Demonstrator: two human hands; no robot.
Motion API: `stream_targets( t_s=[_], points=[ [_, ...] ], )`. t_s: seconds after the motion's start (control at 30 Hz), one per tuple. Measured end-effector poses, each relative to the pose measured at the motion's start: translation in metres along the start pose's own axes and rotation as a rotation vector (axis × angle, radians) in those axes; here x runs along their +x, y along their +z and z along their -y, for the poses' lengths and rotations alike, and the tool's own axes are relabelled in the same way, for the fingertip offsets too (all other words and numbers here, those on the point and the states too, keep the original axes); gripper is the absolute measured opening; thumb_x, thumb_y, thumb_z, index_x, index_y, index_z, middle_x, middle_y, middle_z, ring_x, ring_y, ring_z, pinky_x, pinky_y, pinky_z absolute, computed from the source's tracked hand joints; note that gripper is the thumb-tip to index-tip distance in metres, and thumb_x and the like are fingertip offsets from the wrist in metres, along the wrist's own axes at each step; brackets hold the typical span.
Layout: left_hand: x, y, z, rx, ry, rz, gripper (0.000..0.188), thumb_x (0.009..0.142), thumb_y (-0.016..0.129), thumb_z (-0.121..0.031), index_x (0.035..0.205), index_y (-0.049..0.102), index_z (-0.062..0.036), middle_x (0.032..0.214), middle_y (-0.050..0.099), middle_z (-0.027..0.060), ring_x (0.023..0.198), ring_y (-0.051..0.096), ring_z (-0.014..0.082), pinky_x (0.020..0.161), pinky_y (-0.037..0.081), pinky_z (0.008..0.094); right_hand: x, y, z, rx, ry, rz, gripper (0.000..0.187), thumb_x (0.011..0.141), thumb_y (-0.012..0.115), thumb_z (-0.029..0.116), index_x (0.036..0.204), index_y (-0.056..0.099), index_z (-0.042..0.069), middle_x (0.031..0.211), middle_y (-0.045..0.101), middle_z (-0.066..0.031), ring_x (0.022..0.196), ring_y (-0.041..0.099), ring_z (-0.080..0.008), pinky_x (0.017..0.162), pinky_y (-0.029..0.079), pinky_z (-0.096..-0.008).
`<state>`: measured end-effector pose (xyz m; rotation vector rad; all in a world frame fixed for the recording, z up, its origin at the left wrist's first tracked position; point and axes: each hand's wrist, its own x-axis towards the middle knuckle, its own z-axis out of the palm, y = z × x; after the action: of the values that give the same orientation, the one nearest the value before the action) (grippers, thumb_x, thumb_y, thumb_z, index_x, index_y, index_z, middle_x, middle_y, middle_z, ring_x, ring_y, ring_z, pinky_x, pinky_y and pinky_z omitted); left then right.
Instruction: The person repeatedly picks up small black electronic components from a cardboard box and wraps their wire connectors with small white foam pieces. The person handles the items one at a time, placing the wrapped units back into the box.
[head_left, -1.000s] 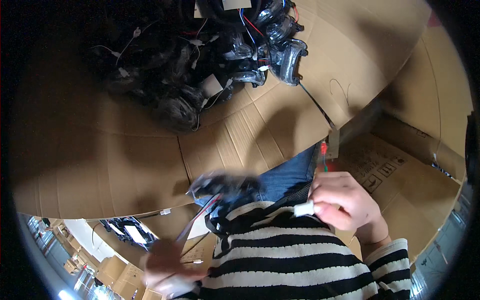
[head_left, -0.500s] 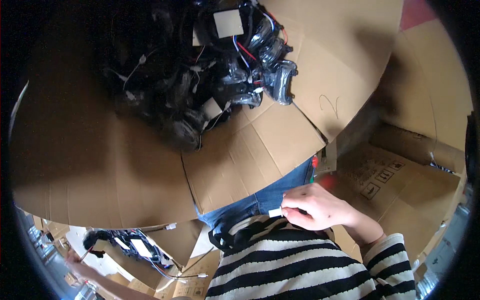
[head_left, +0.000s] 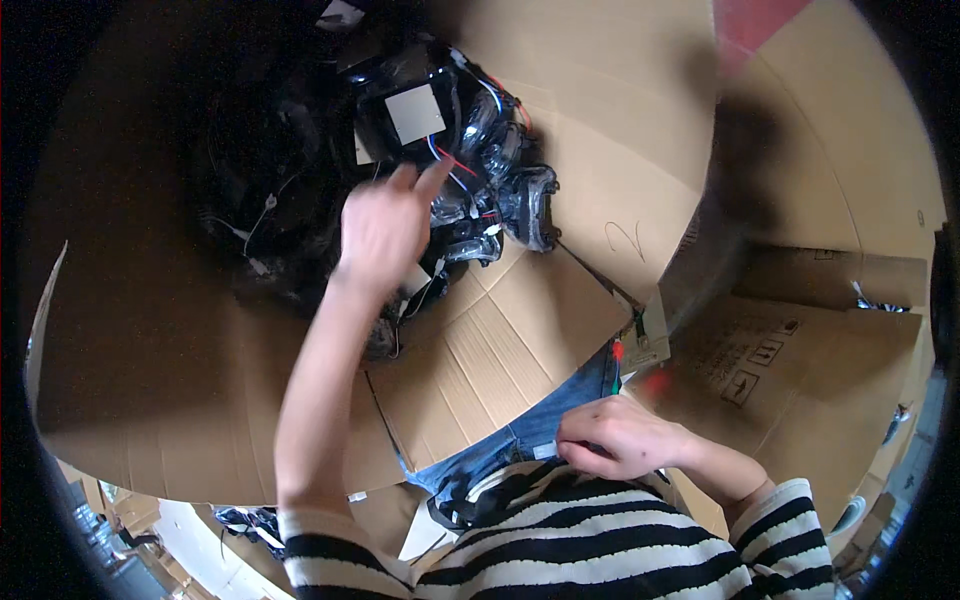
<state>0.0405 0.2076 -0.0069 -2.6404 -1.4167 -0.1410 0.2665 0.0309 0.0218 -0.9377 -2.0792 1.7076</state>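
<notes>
My left hand reaches into the large cardboard box, fingers apart, over a pile of black parts in clear plastic. Its fingertips are nearest to a thin red and blue wire pair beside a pale square piece; no object shows in its grasp. My right hand is closed in front of my striped top, pinching a small white rectangular piece whose inner end the fingers cover. White connectors on thin leads lie among the dark parts.
Another cardboard box stands at the right, with a plastic-wrapped piece near its far edge. A red-topped, green-based tool handle sits beside my thigh. More dark wired parts show at the lower left.
My left hand has come from the lower left up into the large box, above the wrapped parts. My right hand stays near my waist with the white piece. The view has shifted slightly.
</notes>
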Motion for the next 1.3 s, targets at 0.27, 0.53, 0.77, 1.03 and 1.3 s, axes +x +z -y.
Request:
stream_targets(
  t_s=[0.27, 0.53, 0.77, 1.03, 1.3],
  points=[
    [0.076, 0.107, 0.040, 0.368, 0.016, 0.457, 0.020, 0.081, 0.044, -0.017, 0.096, 0.057, -0.0133, 0.083, 0.063, 0.0072, 0.076, 0.062, 0.0242, 0.064, 0.045, 0.0370, -0.029, -0.003, 0.004, 0.087, 0.117, -0.104, 0.018, 0.080, 0.047, 0.015, 0.074, 0.051, -0.001, 0.065, 0.051, -0.0161, 0.062, 0.052, -0.0334, 0.057, 0.042, -0.0394],
    [0.032, 0.007, 0.036, -0.043, 0.120, 0.087, 0.012, 0.071, 0.056, -0.018, 0.070, 0.060, -0.0068, 0.075, 0.057, 0.0080, 0.075, 0.057, 0.0247, 0.070, 0.044, 0.0370, -0.023, -0.001, -0.005, 0.116, 0.085, -0.066, 0.018, 0.080, 0.047, 0.015, 0.075, 0.052, -0.002, 0.067, 0.052, -0.0167, 0.063, 0.053, -0.0335, 0.058, 0.042, -0.0401],
    [-0.084, -0.017, -0.032, -1.604, -0.453, 0.217, 0.031, 0.093, 0.032, -0.024, 0.094, 0.048, 0.0013, 0.081, 0.056, 0.0091, 0.075, 0.056, 0.0151, 0.068, 0.045, 0.0279, -0.002, -0.001, 0.000, 0.107, -0.038, -0.008, 0.015, 0.079, 0.047, 0.014, 0.074, 0.050, -0.001, 0.064, 0.050, -0.0148, 0.062, 0.052, -0.0330, 0.056, 0.041, -0.0401],
    [-0.149, -0.030, -0.092, -1.773, -0.592, 0.230, 0.041, 0.093, 0.032, -0.030, 0.110, 0.040, 0.0054, 0.069, 0.046, 0.0032, 0.054, 0.040, 0.0069, 0.053, 0.036, 0.0202, 0.018, 0.003, 0.007, 0.103, -0.080, 0.019, 0.010, 0.078, 0.050, 0.012, 0.076, 0.049, 0.002, 0.063, 0.048, -0.0112, 0.056, 0.050, -0.0304, 0.050, 0.038, -0.0383],
    [-0.165, -0.036, -0.099, -1.595, -0.454, 0.229, 0.054, 0.089, 0.041, -0.030, 0.124, 0.028, 0.0072, 0.073, 0.044, 0.0035, 0.059, 0.037, 0.0072, 0.057, 0.033, 0.0207, 0.030, 0.005, 0.017, 0.112, -0.114, 0.026, 0.008, 0.076, 0.053, 0.010, 0.075, 0.049, 0.002, 0.061, 0.046, -0.0109, 0.054, 0.049, -0.0298, 0.048, 0.036, -0.0382]
  ],
)
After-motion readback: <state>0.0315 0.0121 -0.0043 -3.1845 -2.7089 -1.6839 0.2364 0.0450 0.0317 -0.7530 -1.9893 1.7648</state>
